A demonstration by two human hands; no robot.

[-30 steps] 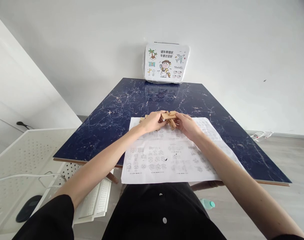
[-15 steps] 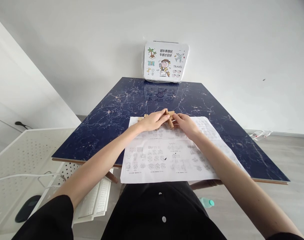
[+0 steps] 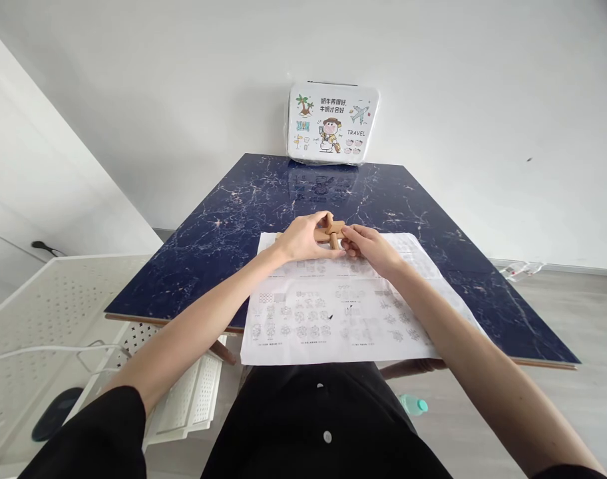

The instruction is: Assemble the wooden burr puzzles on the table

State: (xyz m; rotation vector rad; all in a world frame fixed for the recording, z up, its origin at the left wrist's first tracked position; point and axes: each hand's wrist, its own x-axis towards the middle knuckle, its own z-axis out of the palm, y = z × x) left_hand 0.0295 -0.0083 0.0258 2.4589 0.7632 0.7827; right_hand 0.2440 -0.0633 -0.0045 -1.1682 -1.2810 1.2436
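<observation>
Crossed wooden puzzle pieces (image 3: 335, 227) are held between my two hands above the far part of a printed instruction sheet (image 3: 303, 319). My left hand (image 3: 306, 238) curves round them from the left, with its thumb on the near side and a finger on the far side. From the right, my right hand (image 3: 371, 247) pinches the end of a piece between thumb and fingers; its other fingers are curled under. A bit of pale wood shows just behind my left hand, mostly hidden. Small line drawings cover the sheet.
The sheet lies on a dark blue marbled table (image 3: 203, 266). A white cartoon-printed case (image 3: 333, 123) stands at the table's far edge against the wall. To the left is a white perforated rack (image 3: 58, 299) with a cable and a dark device. A bottle (image 3: 413, 404) is on the floor.
My left hand has turned and opened wider round the wooden pieces, its thumb now on the near side. The pieces have turned to a more upright cross. My right hand has stayed nearly in place.
</observation>
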